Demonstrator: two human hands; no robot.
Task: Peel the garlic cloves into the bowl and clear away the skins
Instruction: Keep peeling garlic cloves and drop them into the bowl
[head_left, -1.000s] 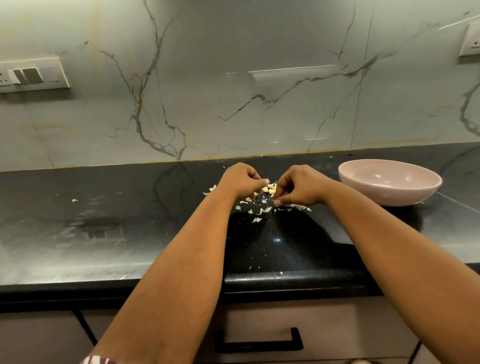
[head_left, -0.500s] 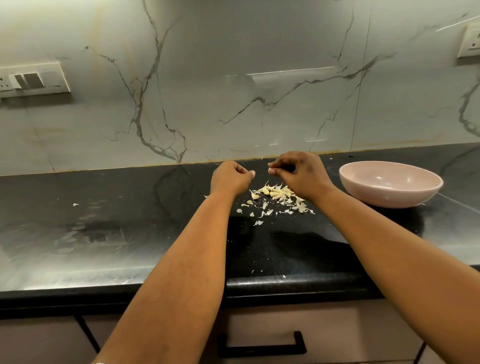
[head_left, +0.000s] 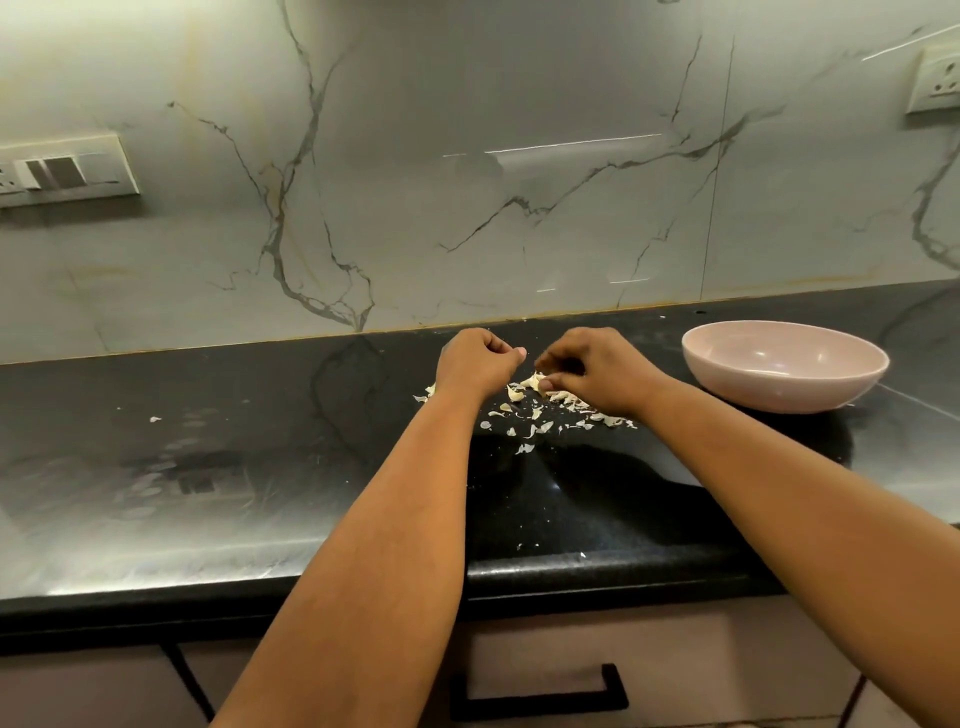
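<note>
Pale garlic skins lay scattered on the black counter, left of the pink bowl. The right hand, raised half a second earlier, had dropped into the pile, fingertips pinching at a piece. The left hand stayed curled; what it held I cannot tell. Probably another clove was being picked up.

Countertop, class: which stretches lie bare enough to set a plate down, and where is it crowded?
Bare: the countertop left of the left hand, save one stray fleck, and the front strip between the forearms. Crowded: the garlic skins under the right hand, and the pink bowl beyond.
</note>
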